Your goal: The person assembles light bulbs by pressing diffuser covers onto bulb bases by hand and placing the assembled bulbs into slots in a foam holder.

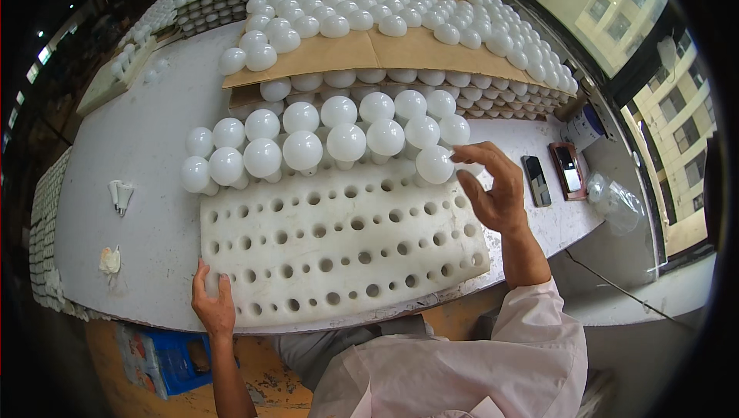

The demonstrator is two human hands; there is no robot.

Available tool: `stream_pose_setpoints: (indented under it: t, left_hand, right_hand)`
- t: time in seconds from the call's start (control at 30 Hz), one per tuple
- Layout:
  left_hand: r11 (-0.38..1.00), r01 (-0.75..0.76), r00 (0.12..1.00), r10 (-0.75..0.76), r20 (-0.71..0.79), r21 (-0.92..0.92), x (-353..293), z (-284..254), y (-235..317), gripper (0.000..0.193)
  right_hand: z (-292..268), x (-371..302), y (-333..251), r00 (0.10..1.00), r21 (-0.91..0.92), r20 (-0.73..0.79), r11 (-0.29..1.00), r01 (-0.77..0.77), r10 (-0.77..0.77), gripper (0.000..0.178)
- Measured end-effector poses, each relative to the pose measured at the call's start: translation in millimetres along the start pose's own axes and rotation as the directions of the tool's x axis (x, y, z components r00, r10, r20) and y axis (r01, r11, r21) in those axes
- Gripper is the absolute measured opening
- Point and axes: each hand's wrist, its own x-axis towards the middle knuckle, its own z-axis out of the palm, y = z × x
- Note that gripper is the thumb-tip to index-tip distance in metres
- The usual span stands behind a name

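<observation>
On the table lies a white foam tray (339, 252) with rows of round holes, large and small. White round light bulbs (302, 150) stand in two rows along its far side. At the right end of the nearer row is one bulb (435, 165) beside the fingertips of my right hand (496, 187). Thumb and fingers of that hand are spread apart; whether they touch the bulb I cannot tell. My left hand (213, 302) rests at the tray's near left corner, its finger along the edge and thumb over the top, both stretched out.
Behind the tray, stacked layers of bulbs lie between cardboard sheets (331, 56). Two loose bulbs (120, 196) and a crumpled whitish piece (110, 261) lie at left. A phone (536, 181), a brown case (567, 172) and a clear plastic bag (616, 204) are at right, by the window.
</observation>
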Motion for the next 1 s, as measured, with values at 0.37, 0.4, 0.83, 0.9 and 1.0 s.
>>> stream_pose_setpoints:
  t: [0.37, 0.4, 0.83, 0.9, 1.0]
  left_hand:
    - [0.975, 0.028, 0.999, -0.033, 0.018, 0.221, 5.3, 10.3, 7.2, 0.051]
    - [0.971, 0.022, 1.000, -0.026, 0.014, 0.236, 4.9, 10.9, 9.8, 0.050]
    - [0.970, -0.024, 1.000, 0.021, 0.018, 0.240, -3.9, 10.1, 13.5, 0.049]
    - [0.972, -0.017, 1.000, 0.013, 0.016, 0.234, -1.0, 10.8, 14.8, 0.048]
    - [0.977, -0.004, 1.000, 0.003, 0.008, 0.215, -0.7, 8.9, 14.6, 0.047]
  right_hand:
    - [64.4, 6.2, -153.1, 0.823, 0.613, -0.315, 0.561, 0.556, -0.473, 0.014]
    - [67.5, 5.0, -150.5, 0.782, 0.538, -0.492, 0.573, 0.618, -0.382, 0.013]
    - [-26.9, -16.7, 61.1, 0.987, -0.300, 0.121, 0.952, -0.066, 0.106, 0.062]
    - [-19.6, -31.3, 80.0, 0.943, -0.381, 0.175, 0.902, -0.201, 0.284, 0.069]
    - [-6.3, -24.1, 76.1, 0.930, -0.405, 0.225, 0.896, -0.183, 0.291, 0.073]
